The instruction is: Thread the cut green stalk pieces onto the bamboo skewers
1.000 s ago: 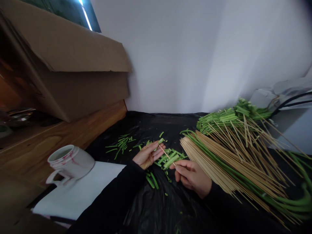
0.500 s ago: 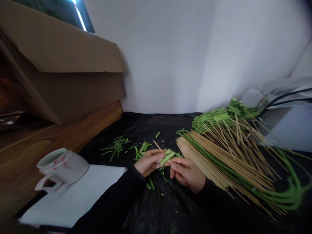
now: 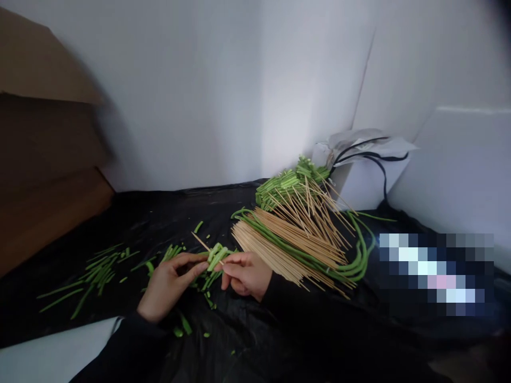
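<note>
My left hand pinches short green bean pieces, which sit on a thin wooden skewer. The skewer's bare end points up and to the left. Close beside it on the right, my right hand has its fingers closed on the skewer's lower end. Loose cut pieces lie behind and below the hands. Right of my hands rests a bundle of bare skewers, with long green beans across it. Behind them are stacked skewered bean pieces, their sticks fanning to the right.
More cut beans lie at the left on the black plastic sheet. A white sheet is at the lower left, a cardboard box at the upper left. A white box with black straps stands at the back right.
The view has swung to the right, so the mug has left the frame and more of the right side shows. Both hands still hold the skewer and bean pieces.
</note>
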Demonstrator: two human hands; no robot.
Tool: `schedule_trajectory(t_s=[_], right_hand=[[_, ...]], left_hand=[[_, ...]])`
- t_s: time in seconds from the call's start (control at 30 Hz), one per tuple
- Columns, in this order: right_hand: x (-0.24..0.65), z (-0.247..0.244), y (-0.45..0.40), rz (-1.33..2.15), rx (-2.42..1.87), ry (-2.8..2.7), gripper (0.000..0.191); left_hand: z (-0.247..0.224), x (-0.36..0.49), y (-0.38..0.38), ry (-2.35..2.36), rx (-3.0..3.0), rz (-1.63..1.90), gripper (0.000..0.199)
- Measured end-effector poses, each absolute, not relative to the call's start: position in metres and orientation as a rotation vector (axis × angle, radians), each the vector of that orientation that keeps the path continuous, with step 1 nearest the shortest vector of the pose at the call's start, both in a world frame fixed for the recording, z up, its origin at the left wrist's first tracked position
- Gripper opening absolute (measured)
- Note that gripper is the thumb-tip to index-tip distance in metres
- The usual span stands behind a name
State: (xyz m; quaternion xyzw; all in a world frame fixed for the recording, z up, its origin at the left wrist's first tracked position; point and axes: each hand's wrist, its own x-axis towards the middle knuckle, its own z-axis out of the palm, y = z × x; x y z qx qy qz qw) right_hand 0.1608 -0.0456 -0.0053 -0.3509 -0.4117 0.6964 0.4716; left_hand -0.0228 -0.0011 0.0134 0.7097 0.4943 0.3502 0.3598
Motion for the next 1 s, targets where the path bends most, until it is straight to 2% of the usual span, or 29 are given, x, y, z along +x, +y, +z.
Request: schedule_trajectory(t_s=[0.2, 0.43, 0.7, 1.0], right_hand=[[0.162, -0.004, -0.045, 1.799, -0.840, -1.007, 0.016], [0.161, -0.001, -0.050, 1.956, -0.818, -1.105, 0.011], [0.164, -0.004, -0.050, 1.902, -0.785, -1.126, 0.014], [0.162, -0.001, -0.052, 1.892, -0.851, -1.161, 0.012]], left_hand=[[0.012, -0.020, -0.003, 1.224, 1.461, 0.902, 0.043], [0.010, -0.022, -0.001, 1.120, 1.070, 0.914, 0.032], [0.012, -0.032, 0.006, 1.186, 1.024, 0.987, 0.031], [0.010, -0.020, -0.003, 1.100, 1.121, 0.894, 0.030]])
